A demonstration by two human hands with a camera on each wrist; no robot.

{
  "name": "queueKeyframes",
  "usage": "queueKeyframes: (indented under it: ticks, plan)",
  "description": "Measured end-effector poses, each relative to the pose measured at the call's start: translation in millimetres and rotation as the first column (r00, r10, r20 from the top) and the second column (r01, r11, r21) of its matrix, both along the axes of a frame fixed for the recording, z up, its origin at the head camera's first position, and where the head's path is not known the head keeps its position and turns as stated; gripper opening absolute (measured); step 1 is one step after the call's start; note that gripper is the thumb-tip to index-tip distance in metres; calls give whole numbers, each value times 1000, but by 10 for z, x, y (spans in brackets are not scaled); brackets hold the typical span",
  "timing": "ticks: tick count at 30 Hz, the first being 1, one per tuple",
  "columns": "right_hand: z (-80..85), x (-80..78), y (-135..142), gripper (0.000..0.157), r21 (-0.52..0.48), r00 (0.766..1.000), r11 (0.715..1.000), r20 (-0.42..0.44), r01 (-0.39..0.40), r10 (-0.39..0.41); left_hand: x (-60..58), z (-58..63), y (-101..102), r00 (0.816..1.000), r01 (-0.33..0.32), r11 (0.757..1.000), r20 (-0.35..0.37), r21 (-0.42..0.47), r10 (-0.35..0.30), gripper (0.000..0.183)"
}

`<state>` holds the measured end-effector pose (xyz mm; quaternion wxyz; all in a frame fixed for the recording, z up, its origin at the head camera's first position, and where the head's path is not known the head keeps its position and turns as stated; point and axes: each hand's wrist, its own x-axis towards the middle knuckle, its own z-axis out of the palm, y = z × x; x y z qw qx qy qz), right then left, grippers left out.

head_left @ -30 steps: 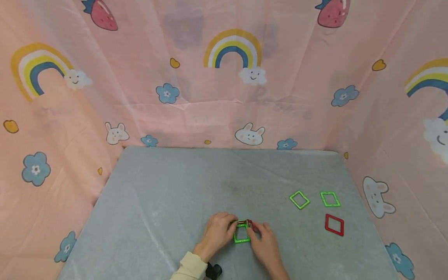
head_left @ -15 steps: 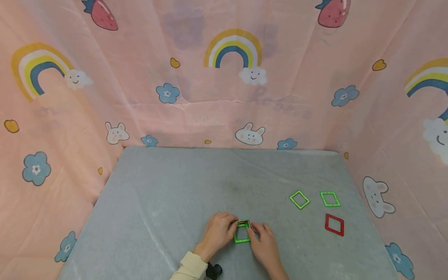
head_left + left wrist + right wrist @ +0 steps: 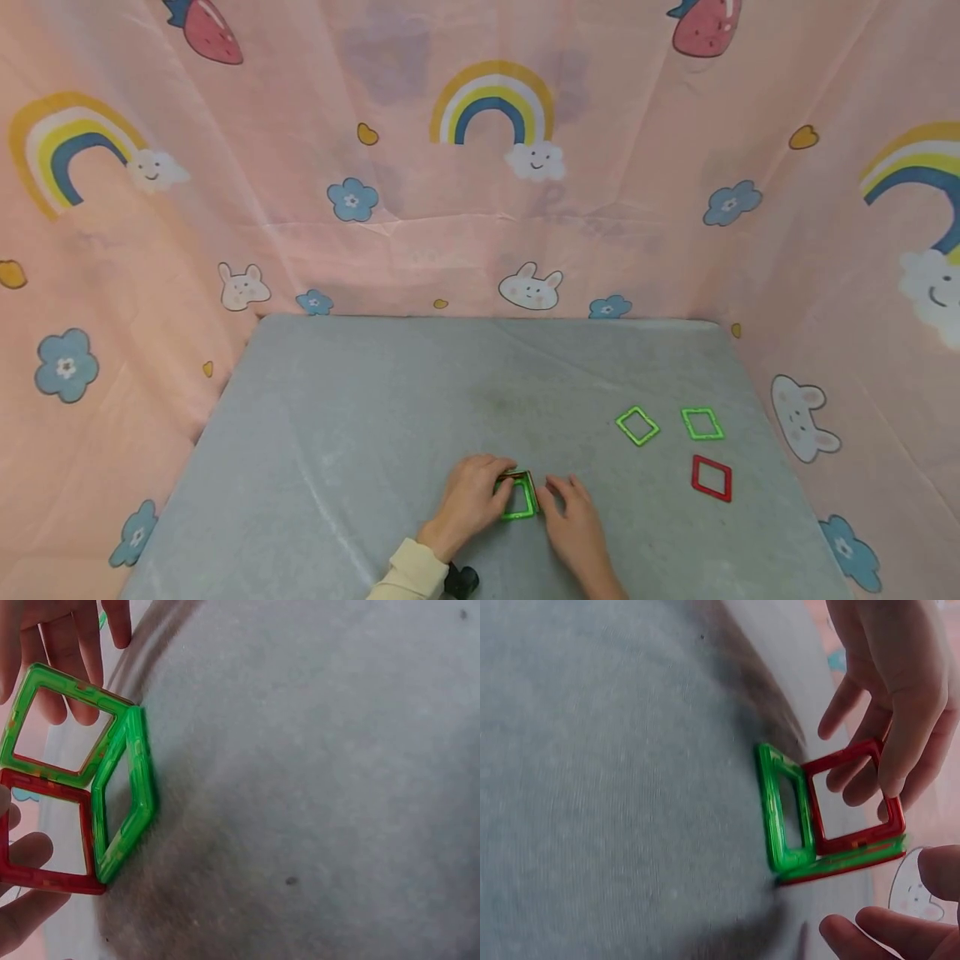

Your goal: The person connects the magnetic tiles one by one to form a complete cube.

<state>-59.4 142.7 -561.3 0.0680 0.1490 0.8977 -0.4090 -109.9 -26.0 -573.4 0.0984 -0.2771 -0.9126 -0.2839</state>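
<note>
Three magnetic tiles, square open frames, form a corner low on the table. A green tile (image 3: 517, 515) lies flat. At its far side stands a red tile (image 3: 841, 756), which my left hand (image 3: 467, 502) pinches between thumb and fingers. Along the right side stands another green tile (image 3: 82, 689) with a red edge, meeting the red one at the corner. My right hand (image 3: 576, 531) is just right of this tile, thumb and fingers parted and holding nothing. In the right wrist view its fingertips (image 3: 840, 934) show a gap from the tile.
On the table's right side lie two green diamond-shaped tiles (image 3: 637, 427) and a red diamond-shaped tile (image 3: 711, 478). A grey cloth (image 3: 360, 400) covers the table. Pink printed curtains (image 3: 420, 250) stand at its back and sides.
My right hand has let go of the right-hand standing tile and drawn slightly right. That tile now leans along the green base's right side. My left hand keeps its grip. The view has shifted slightly.
</note>
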Motion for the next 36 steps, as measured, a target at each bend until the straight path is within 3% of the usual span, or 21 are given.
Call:
queueKeyframes:
  ticks: [11, 21, 28, 36]
  plan:
    - [3, 0, 157, 41, 24, 999, 999, 21, 46, -47, -9, 39, 30, 989, 139, 988, -45, -68, -142, 26]
    - [15, -11, 455, 43, 86, 996, 993, 36, 83, -86, 3, 42, 37, 982, 188, 980, 19, -65, -187, 25]
    - [50, -48, 843, 46, 154, 994, 983, 25, 98, -103, -1, 47, 22, 985, 173, 984, -3, -34, -173, 19]
    - [16, -17, 1210, 44, 230, 993, 966, -43, 120, -113, -3, 111, -2, 990, 125, 991, 64, -47, -122, 15]
